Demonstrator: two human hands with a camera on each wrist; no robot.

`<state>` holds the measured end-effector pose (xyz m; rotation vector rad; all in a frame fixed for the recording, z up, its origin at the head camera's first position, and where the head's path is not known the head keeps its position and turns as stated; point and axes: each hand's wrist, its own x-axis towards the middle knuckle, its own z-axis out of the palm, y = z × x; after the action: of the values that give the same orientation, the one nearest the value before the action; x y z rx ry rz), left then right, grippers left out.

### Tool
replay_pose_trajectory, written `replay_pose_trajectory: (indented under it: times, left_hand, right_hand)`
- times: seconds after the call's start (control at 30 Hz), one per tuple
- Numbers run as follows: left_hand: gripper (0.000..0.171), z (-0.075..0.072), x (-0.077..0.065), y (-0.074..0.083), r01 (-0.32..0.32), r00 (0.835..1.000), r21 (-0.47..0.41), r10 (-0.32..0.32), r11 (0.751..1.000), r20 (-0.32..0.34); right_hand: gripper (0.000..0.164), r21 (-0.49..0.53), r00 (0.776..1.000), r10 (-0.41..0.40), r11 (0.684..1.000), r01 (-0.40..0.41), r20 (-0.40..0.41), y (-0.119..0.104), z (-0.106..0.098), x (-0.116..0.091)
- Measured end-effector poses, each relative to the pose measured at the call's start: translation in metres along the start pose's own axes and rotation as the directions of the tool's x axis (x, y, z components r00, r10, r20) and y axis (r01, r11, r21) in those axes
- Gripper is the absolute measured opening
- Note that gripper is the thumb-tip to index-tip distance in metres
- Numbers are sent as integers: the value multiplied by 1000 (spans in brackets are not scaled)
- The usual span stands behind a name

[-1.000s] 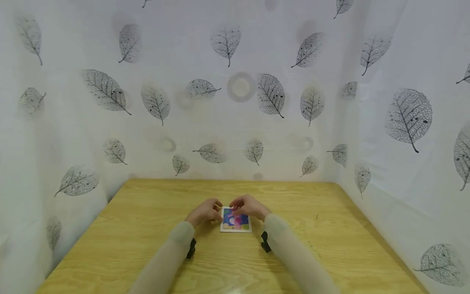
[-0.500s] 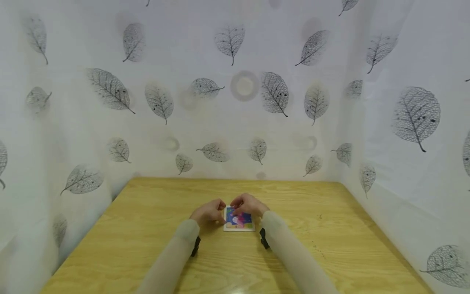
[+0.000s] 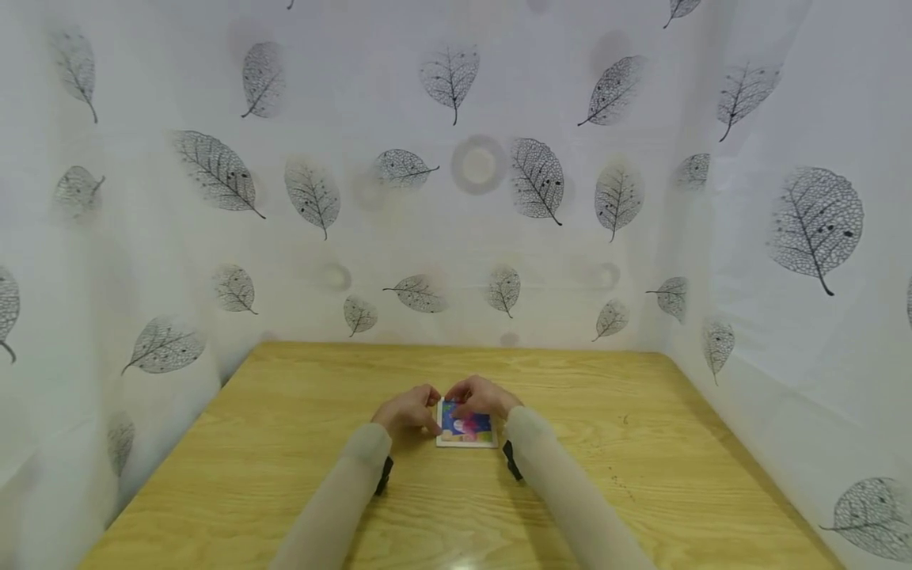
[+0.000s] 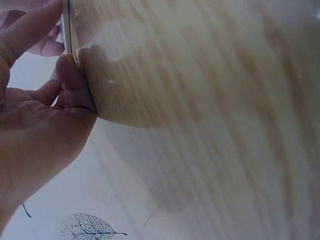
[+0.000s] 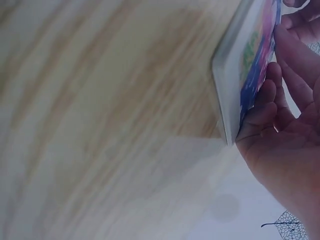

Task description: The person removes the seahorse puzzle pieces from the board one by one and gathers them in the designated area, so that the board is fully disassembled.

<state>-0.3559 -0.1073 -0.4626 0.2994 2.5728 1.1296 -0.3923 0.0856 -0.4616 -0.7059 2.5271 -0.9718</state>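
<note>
A small square picture board (image 3: pixel 466 434) with a white border and a blue, pink and green picture lies flat on the table. My left hand (image 3: pixel 409 408) holds its left edge, thumb near the front and fingers near the far corner. From the far right, my right hand (image 3: pixel 486 396) bends over the board with its fingertips on the picture and covers its upper part. In the right wrist view, the board's thick white rim (image 5: pixel 227 85) shows beside my curled fingers (image 5: pixel 265 95). Whether those fingertips pinch a loose piece is hidden.
The wood-grain table (image 3: pixel 285 459) stretches out around the board. A white curtain (image 3: pixel 321 103) with dark leaf prints hangs behind it and along both sides. Dark straps or cameras (image 3: pixel 511 461) sit at both wrists, under light sleeves.
The head view has shifted slightly, so everything appears a little further right. My left hand stays at the left edge and my right hand stays over the picture, with only slight finger movement.
</note>
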Motion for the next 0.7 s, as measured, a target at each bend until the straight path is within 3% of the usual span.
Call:
replay_pose_trajectory:
  times: [0.4, 0.7]
  left_hand:
    - [57, 3, 0, 1, 26, 1000, -24, -26, 999, 17]
    - [56, 1, -1, 2, 31, 1000, -41, -31, 999, 7]
  right_hand:
    - [33, -87, 999, 12, 996, -10, 30, -3, 0, -3]
    - [34, -76, 1000, 1, 997, 1, 25, -5, -1, -1]
